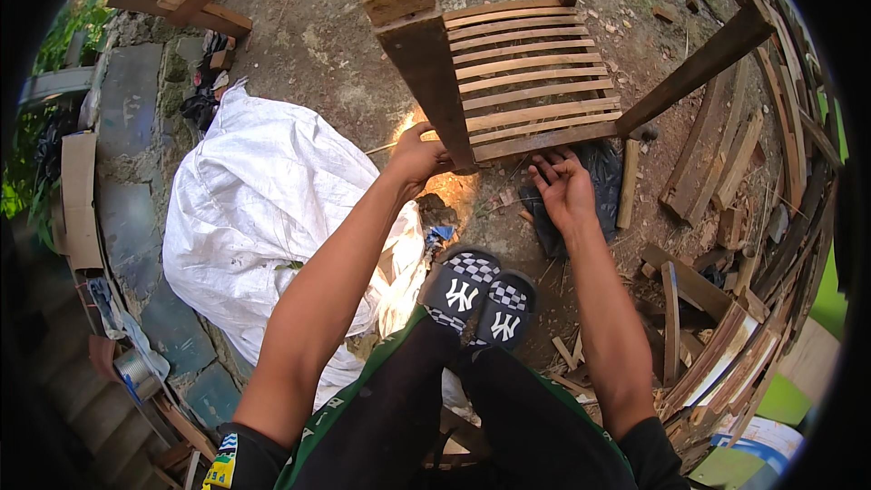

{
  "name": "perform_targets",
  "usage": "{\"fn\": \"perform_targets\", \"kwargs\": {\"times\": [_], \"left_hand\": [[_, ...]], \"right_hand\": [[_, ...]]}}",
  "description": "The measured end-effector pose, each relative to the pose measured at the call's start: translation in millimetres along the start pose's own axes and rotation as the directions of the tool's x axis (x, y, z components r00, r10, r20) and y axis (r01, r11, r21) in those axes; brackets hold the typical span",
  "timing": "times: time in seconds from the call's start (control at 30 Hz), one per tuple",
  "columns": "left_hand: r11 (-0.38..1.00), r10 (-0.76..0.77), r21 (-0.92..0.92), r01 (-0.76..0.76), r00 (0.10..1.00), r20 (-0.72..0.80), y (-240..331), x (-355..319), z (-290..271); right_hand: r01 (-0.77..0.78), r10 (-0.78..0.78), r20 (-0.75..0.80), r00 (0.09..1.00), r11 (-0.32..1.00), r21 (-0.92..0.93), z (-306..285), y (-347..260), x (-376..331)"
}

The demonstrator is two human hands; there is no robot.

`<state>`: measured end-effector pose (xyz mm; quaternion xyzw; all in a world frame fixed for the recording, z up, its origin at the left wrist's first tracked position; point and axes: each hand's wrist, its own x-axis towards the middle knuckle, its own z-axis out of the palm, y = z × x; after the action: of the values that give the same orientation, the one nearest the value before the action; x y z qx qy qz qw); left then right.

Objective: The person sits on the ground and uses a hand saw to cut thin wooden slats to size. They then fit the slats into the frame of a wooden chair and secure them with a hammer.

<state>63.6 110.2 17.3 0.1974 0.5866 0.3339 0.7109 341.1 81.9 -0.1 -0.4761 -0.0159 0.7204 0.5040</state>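
Observation:
A brown wooden chair frame with a slatted panel [535, 62] stands before me, its light slats set between darker posts and rails. My left hand [420, 161] is closed at the lower end of the near left post [426, 82], with some fingertips hidden behind the wood. Just below the near rail [549, 139] of the panel, my right hand [564, 187] is palm up. Its fingers are loosely bent and apart, with nothing seen in them; whether the fingertips touch the rail I cannot tell.
A large white sack [263, 191] lies left of my left arm. Black plastic [594, 186] and a short wooden stick [628, 183] are beside my right hand. Planks and offcuts [726, 150] are piled along the right. More timber framing [181, 4] is at the far left.

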Motion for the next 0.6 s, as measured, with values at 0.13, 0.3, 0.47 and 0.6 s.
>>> {"fn": "perform_targets", "kwargs": {"times": [0.13, 0.3, 0.47, 0.6], "left_hand": [[1.000, 0.010, -0.015, -0.011, 0.999, -0.042, 9.6, -3.8, -19.4], [0.999, -0.029, 0.017, 0.030, 0.997, -0.071, 19.5, 1.5, -26.7], [1.000, -0.025, 0.015, 0.026, 0.997, -0.070, 17.7, 2.5, -30.7], [0.999, -0.028, 0.018, 0.030, 0.997, -0.070, 20.8, 1.8, -29.2]], "right_hand": [[0.037, -0.029, 0.031, 0.999, 0.956, -0.290, -0.5, 23.1, 0.0], [0.482, -0.389, 0.393, 0.833, 0.165, -0.860, 23.6, 66.2, -3.1], [0.446, -0.358, 0.465, 0.810, -0.138, -0.884, 38.6, 74.8, 6.0], [0.431, -0.444, 0.473, 0.761, -0.197, -0.880, 39.0, 88.0, 10.2]]}}
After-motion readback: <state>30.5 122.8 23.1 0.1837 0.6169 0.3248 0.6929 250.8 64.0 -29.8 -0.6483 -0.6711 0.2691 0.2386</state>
